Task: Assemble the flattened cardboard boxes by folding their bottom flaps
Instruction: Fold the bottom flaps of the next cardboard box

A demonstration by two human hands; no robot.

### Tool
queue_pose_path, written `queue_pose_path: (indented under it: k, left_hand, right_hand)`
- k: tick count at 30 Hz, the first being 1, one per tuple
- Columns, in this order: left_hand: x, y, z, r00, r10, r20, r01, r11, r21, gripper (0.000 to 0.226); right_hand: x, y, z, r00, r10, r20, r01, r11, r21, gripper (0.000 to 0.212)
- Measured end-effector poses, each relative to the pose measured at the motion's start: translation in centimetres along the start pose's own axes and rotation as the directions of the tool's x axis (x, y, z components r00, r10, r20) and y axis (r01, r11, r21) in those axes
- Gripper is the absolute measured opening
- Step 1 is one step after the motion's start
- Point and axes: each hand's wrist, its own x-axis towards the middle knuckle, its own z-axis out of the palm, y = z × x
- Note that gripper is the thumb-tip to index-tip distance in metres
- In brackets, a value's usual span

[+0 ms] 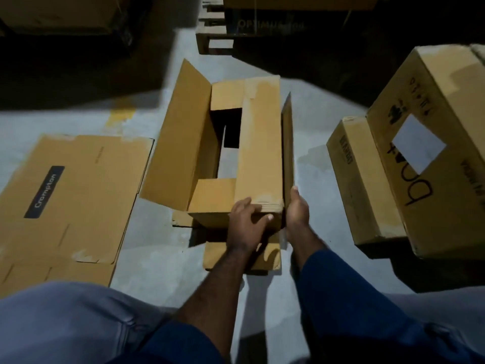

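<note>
Floor (147, 271): grey concrete, lit in the middle and dark on the far side.

Large printed box (441, 143): one, closed, at the right, with a white label on its face.

Flat box (68, 195): one, lying on the floor at the left, just beside the open box. It has a dark brand strip on top.

Open box (225, 153): one, in the middle, directly ahead of both hands. Its left flap (178, 137) stands open, a long flap (259, 143) lies folded across, and a panel (288, 143) stands on edge at the right.

Smaller box (364, 185): one, closed, touching the large printed box's left side.

Pallet (212, 30): on the far side, in shadow.

Cardboard piece (242, 256): on the floor under the wrists.

Left hand (248, 219): fingers curled over the long flap's near end, thumb on the near wall.

Right hand (296, 208): wrapped round the panel's near edge, thumb pointing up along it.
</note>
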Motion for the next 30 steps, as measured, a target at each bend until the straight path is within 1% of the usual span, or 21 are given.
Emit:
queue_pose_path:
  k: [1, 2, 3, 4, 5, 6, 7, 9, 10, 11, 12, 13, 15, 16, 17, 19, 21, 23, 25, 28, 30]
  left_hand:
    - [-0.2, -0.1, 0.1, 0.998, 0.018, 0.062, -0.019, 1.000, 0.016, 0.044]
    - [-0.3, -0.2, 0.2, 0.995, 0.031, 0.098, -0.034, 0.999, 0.020, 0.044]
    - [-0.4, -0.2, 0.1, 0.995, 0.044, 0.094, -0.046, 0.999, 0.016, 0.041]
    - [-0.5, -0.1, 0.0, 0.998, 0.034, 0.044, -0.034, 0.999, 0.001, 0.034]
    - [-0.7, 0.2, -0.4, 0.999, -0.019, -0.047, 0.018, 1.000, -0.023, 0.025]
    - [-0.6, 0.2, -1.1, 0.980, -0.120, -0.159, 0.110, 0.991, -0.073, 0.020]
    - [-0.4, 0.1, -2.0, 0.928, -0.268, -0.259, 0.238, 0.961, -0.139, 0.024]
    - [0.5, -0.5, -3.9, 0.748, -0.552, -0.368, 0.492, 0.834, -0.251, 0.036]
    - [1.1, -1.0, -4.7, 0.669, -0.639, -0.380, 0.563, 0.769, -0.303, 0.043]
    - [1.6, -1.4, -5.4, 0.627, -0.684, -0.373, 0.584, 0.729, -0.357, 0.053]
    - [2.1, -2.0, -5.8, 0.634, -0.687, -0.355, 0.560, 0.724, -0.404, 0.061]
    - [2.6, -2.6, -6.0, 0.678, -0.654, -0.334, 0.515, 0.748, -0.420, 0.066]
    - [3.5, -3.7, -5.8, 0.801, -0.529, -0.280, 0.433, 0.835, -0.339, 0.068]
    - [3.8, -4.2, -5.6, 0.848, -0.469, -0.245, 0.402, 0.872, -0.278, 0.066]
    - [4.1, -4.3, -5.5, 0.875, -0.430, -0.221, 0.384, 0.896, -0.224, 0.063]
    - [4.0, -4.2, -5.2, 0.899, -0.371, -0.234, 0.352, 0.928, -0.120, 0.053]
    - [3.3, -3.3, -4.9, 0.904, -0.341, -0.259, 0.344, 0.938, -0.037, 0.046]
    - [1.8, -2.3, -4.3, 0.896, -0.383, -0.224, 0.395, 0.919, 0.011, 0.055]
    - [-0.4, -1.6, -3.5, 0.888, -0.434, -0.153, 0.449, 0.890, 0.081, 0.061]
    - [-4.3, -1.3, -2.3, 0.889, -0.454, -0.066, 0.458, 0.868, 0.192, 0.066]
    - [-7.0, -1.3, -1.9, 0.895, -0.445, -0.034, 0.438, 0.860, 0.262, 0.068]
  right_hand:
    - [-0.1, -0.6, 0.1, 0.996, -0.086, -0.004, 0.086, 0.992, -0.092, 0.089]
    - [-0.8, -1.2, 0.2, 0.984, -0.174, 0.022, 0.175, 0.969, -0.175, 0.084]
    - [-1.7, -1.9, 0.5, 0.964, -0.257, 0.061, 0.264, 0.930, -0.257, 0.077]
    - [-2.2, -2.3, 0.8, 0.941, -0.324, 0.101, 0.339, 0.878, -0.337, 0.076]
    - [-2.0, -2.2, 1.0, 0.922, -0.360, 0.139, 0.383, 0.814, -0.435, 0.083]
    - [-2.1, -2.0, 1.3, 0.914, -0.367, 0.173, 0.399, 0.737, -0.545, 0.095]
    - [-2.3, -1.7, 1.7, 0.912, -0.361, 0.196, 0.396, 0.644, -0.655, 0.107]
    - [-2.3, -0.5, 2.3, 0.918, -0.344, 0.197, 0.350, 0.470, -0.810, 0.124]
    - [-2.3, 0.0, 2.5, 0.924, -0.333, 0.190, 0.326, 0.420, -0.847, 0.128]
    - [-2.2, 0.4, 2.6, 0.926, -0.329, 0.183, 0.313, 0.403, -0.860, 0.129]
    - [-2.3, 0.5, 2.6, 0.926, -0.329, 0.183, 0.311, 0.398, -0.863, 0.129]
    - [-2.3, 0.6, 2.6, 0.925, -0.330, 0.188, 0.314, 0.386, -0.867, 0.129]
    - [-2.1, 0.6, 2.6, 0.923, -0.327, 0.203, 0.319, 0.354, -0.879, 0.128]
    - [-2.1, 0.5, 2.7, 0.925, -0.321, 0.204, 0.318, 0.359, -0.878, 0.128]
    - [-2.0, 0.5, 2.8, 0.927, -0.316, 0.203, 0.317, 0.369, -0.874, 0.129]
    - [-2.1, 0.3, 2.8, 0.935, -0.300, 0.188, 0.296, 0.371, -0.880, 0.130]
    - [-2.3, 0.2, 2.3, 0.944, -0.289, 0.157, 0.258, 0.356, -0.898, 0.131]
    - [-2.9, 0.2, 1.2, 0.949, -0.283, 0.137, 0.231, 0.334, -0.914, 0.134]
    - [-3.7, 0.5, -0.3, 0.955, -0.269, 0.124, 0.209, 0.317, -0.925, 0.138]
    - [-5.4, 1.9, -2.8, 0.964, -0.245, 0.106, 0.176, 0.282, -0.943, 0.139]
    - [-6.6, 3.5, -4.6, 0.968, -0.235, 0.094, 0.160, 0.278, -0.947, 0.134]
